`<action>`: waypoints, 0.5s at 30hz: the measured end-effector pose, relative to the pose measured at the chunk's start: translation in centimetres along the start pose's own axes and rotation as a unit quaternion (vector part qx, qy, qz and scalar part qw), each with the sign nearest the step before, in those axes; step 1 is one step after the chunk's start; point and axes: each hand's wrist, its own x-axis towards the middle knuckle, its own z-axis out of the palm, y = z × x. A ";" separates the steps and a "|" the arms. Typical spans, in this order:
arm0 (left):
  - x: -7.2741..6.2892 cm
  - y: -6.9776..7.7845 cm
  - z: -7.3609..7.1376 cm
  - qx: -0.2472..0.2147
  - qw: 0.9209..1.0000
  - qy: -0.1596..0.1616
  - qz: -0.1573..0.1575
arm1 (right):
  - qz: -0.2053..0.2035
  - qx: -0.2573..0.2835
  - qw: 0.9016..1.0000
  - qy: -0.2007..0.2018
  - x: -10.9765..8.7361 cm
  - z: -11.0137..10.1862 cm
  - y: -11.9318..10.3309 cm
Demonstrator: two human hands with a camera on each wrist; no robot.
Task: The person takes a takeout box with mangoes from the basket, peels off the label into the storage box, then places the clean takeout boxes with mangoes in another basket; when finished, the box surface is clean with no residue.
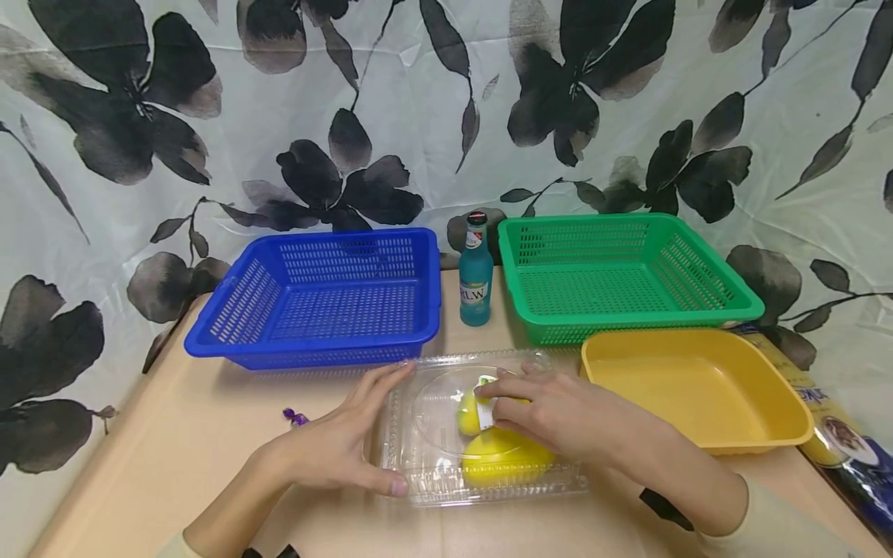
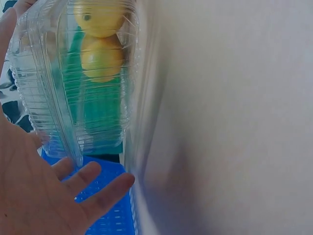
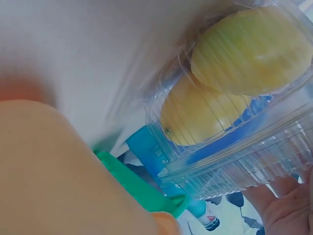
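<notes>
A clear plastic clamshell container (image 1: 432,434) sits on the table in front of me, its lid over two yellow fruits. The larger fruit (image 1: 505,459) lies nearest me; the smaller one (image 1: 468,415) is just behind it. A white label (image 1: 484,403) shows at the lid, partly covered by fingers. My left hand (image 1: 342,446) is spread along the container's left side, thumb near the front corner. My right hand (image 1: 558,403) rests on top of the lid, fingers bent down toward the label. In the right wrist view, the right palm (image 3: 293,210) is over the lid.
Behind stand a blue basket (image 1: 412,341), a teal bottle (image 1: 475,287) and a green basket (image 1: 628,319). A yellow basin (image 1: 698,387) is at the right, beside a blue-and-yellow packet (image 1: 837,442). A small purple-wrapped item (image 1: 296,418) lies by the left hand.
</notes>
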 end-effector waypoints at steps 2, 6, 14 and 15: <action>0.0 0.0 0.0 -0.003 1.000 -0.006 -0.005 | 0.017 0.020 1.000 -0.003 0.1 -0.1 -0.1; 0.1 0.1 -0.1 -0.009 1.000 -0.015 -0.016 | 0.038 0.061 0.997 0.002 0.1 -0.2 0.0; 0.3 0.2 -0.3 -0.014 0.999 -0.031 -0.028 | 0.048 0.132 0.990 0.024 0.1 -0.5 0.9; 0.3 0.2 -0.3 -0.015 0.999 -0.033 -0.029 | 0.051 0.144 0.988 0.030 0.2 -0.5 1.0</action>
